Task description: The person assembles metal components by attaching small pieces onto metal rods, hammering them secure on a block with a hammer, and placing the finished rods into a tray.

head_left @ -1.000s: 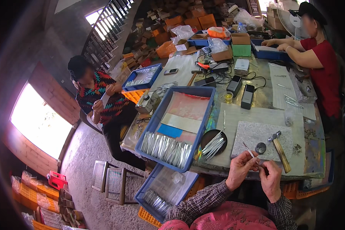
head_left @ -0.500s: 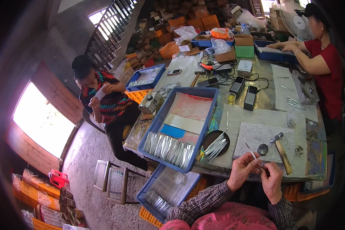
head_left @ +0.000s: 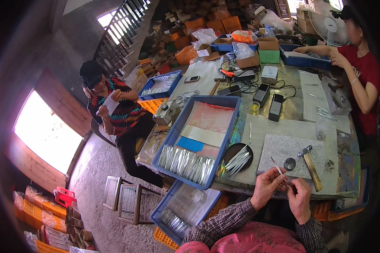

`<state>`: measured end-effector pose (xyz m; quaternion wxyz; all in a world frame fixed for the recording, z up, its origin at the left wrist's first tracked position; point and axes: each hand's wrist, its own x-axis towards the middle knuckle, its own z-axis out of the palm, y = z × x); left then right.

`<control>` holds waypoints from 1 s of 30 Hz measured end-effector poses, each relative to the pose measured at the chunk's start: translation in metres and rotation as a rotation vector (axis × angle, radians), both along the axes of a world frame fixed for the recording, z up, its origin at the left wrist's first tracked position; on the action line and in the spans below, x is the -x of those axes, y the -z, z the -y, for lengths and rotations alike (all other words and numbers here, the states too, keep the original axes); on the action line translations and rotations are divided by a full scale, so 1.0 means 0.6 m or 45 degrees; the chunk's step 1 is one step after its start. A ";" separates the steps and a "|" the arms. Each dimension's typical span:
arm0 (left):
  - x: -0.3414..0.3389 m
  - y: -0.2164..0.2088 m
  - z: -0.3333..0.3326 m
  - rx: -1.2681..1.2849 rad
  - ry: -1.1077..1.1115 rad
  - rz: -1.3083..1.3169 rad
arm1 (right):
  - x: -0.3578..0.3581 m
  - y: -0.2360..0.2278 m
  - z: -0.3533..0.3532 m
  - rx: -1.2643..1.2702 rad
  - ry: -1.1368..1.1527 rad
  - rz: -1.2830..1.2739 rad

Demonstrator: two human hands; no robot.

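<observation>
Between my hands, above the near edge of a grey stone slab (head_left: 278, 145), is a slim pair of silvery tweezers (head_left: 277, 166), its point tilted up and away. My left hand (head_left: 266, 188) pinches it near the middle. The fingertips of my right hand (head_left: 299, 199) close on its lower end, which they mostly hide. On the slab, a small round dark metal piece (head_left: 289, 164) lies just beyond my fingers. A hammer (head_left: 312, 170) with a wooden handle rests to the right of it. More tweezers (head_left: 237, 162) lie in a round black dish left of the slab.
A large blue tray (head_left: 237, 103) with rows of tweezers stands left; another blue tray (head_left: 213, 198) sits lower. Chargers and black boxes (head_left: 276, 107) with cables lie farther back. One person (head_left: 118, 101) sits at the left holding paper; another (head_left: 363, 80) reaches into a far-right tray.
My hands and the tweezers hold nearly the same place. The person at the right has shifted back, arms moving over the tray. The person at the left has raised their head slightly.
</observation>
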<state>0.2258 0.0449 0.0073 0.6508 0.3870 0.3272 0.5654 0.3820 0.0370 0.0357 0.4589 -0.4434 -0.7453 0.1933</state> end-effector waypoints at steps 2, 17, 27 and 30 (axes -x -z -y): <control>0.000 0.003 0.001 -0.005 -0.005 0.007 | -0.003 -0.001 0.002 0.022 -0.002 0.017; -0.004 0.015 0.002 -0.042 -0.013 0.041 | -0.004 0.002 0.003 0.039 0.014 0.031; -0.003 0.010 0.002 -0.034 -0.002 0.029 | -0.009 -0.001 0.004 0.046 -0.012 0.033; -0.002 0.012 0.001 -0.024 -0.003 0.025 | -0.008 -0.006 0.003 0.034 -0.020 0.031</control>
